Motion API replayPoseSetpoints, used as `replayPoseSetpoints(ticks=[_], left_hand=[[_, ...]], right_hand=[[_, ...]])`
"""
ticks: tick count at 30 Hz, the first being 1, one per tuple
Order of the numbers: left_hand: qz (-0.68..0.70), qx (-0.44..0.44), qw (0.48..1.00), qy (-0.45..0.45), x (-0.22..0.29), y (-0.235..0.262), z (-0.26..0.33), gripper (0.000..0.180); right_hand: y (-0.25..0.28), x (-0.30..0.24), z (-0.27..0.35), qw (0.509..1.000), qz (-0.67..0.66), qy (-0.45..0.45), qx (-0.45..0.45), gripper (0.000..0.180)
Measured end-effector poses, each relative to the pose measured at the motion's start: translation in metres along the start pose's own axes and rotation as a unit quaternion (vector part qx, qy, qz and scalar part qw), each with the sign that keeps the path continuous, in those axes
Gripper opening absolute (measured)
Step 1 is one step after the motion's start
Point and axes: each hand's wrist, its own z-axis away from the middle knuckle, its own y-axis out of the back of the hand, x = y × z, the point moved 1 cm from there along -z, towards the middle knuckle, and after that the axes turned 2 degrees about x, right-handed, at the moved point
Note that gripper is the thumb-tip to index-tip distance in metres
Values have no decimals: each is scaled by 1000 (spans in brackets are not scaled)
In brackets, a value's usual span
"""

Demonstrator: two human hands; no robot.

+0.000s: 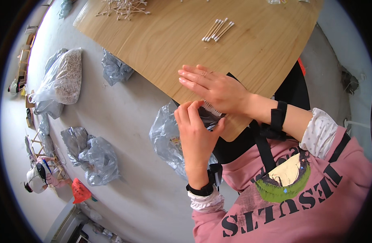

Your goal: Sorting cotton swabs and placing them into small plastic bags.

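Near the table's corner, my left hand (196,129) curls its fingers and thumb around a small, dark, shiny plastic packet (209,118). A row of white cotton swab tips (212,107) shows at the packet's upper edge. My right hand (214,87) lies above it with the fingers stretched out, its palm side close to the swab tips. Whether the palm touches them, I cannot tell. Farther up the wooden table (161,56) is a small group of cotton swabs (218,30), lying side by side at a slant.
A loose heap of cotton swabs (123,8) lies at the table's far left. Below the table edge hangs a grey plastic bag (163,133). Filled bags (68,77) and grey bags (99,160) stand on the floor at left. Another person (36,178) is at the far left.
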Motion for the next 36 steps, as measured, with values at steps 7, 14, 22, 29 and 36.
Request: replayPoseSetpoints(ticks=[7, 14, 22, 29, 36], left_hand=[[14, -9, 1000, -2, -9, 1, 6, 63], [-84, 29, 996, -9, 7, -9, 21, 70], [-236, -62, 968, 59, 35, -36, 41, 111], [-255, -133, 951, 112, 46, -31, 37, 118], [-261, -87, 958, 80, 27, -44, 38, 118]], right_hand=[[-8, -9, -3, 1000, -18, -11, -3, 59], [-2, -29, 0, 937, -305, -147, 88, 51], [58, 26, 45, 848, -390, -296, 201, 40], [147, 114, 107, 917, -154, -289, 228, 38], [205, 211, 122, 909, 50, -323, 258, 42]])
